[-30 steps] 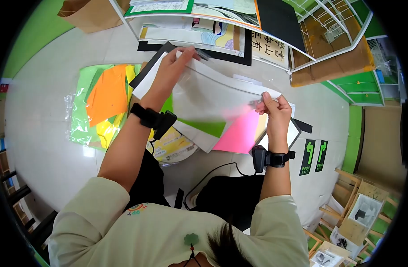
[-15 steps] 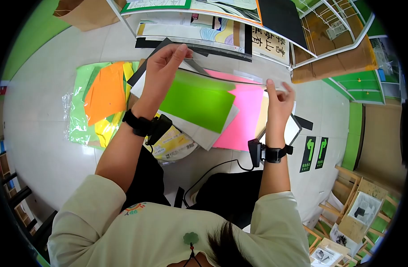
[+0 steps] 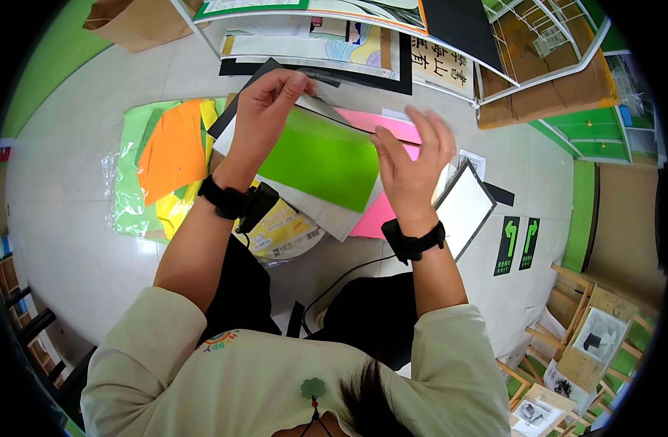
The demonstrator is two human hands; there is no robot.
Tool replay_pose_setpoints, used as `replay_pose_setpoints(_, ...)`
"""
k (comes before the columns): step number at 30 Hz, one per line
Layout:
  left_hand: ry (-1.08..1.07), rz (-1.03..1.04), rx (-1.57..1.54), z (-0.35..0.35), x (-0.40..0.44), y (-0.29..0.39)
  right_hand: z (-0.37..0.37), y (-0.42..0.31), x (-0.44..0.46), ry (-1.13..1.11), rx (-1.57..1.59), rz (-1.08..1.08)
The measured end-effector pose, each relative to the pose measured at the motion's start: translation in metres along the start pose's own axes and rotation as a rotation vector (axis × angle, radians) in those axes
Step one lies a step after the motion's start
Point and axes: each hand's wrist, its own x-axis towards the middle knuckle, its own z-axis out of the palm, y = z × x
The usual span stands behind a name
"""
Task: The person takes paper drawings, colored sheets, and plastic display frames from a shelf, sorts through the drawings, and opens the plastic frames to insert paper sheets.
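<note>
My left hand is closed, pinching one end of a thin dark-edged strip above the stack of sheets. Thumb and forefinger of my right hand meet the strip farther along, its other fingers raised and blurred. What the strip is made of cannot be made out. Beneath it lies a bright green sheet, on top of white sheets and a pink sheet. A white panel with a dark border lies right of my right wrist.
To the left are orange paper and light green sheets in clear plastic. A round yellow-labelled package lies near my knees. A white rack with artworks stands ahead. Exit signs mark the floor at right.
My right hand has moved left along the strip, closer to my left hand, and its outer fingers have lifted. More of the dark-bordered panel shows. My left hand has barely moved.
</note>
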Motion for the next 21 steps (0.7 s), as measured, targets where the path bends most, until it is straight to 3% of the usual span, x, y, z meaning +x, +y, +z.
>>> replay_pose_setpoints(1,0.001,0.008,0.007,-0.001,0.000,0.001,-0.002,0.002,0.003,0.051,-0.058,-0.024)
replay_pose_setpoints(4,-0.022,0.021,-0.042,-0.006,0.001,-0.002,-0.001,0.018,0.005,0.322,0.146,0.273)
replay_pose_setpoints(5,-0.037,0.024,-0.072,-0.008,0.002,-0.004,-0.011,0.020,0.009,0.212,0.025,0.391)
replay_pose_setpoints(9,-0.076,0.024,-0.015,-0.017,0.004,-0.004,-0.010,0.060,-0.007,0.088,0.834,0.730)
replay_pose_setpoints(12,-0.138,-0.012,0.005,-0.016,0.007,-0.003,-0.009,0.087,-0.024,-0.090,0.792,0.943)
replay_pose_setpoints(17,-0.170,-0.077,0.196,-0.025,0.012,-0.010,-0.022,0.066,-0.007,0.047,0.779,0.885)
replay_pose_setpoints(21,-0.160,-0.038,0.165,-0.031,0.012,-0.008,-0.029,0.071,-0.007,0.057,0.800,0.843)
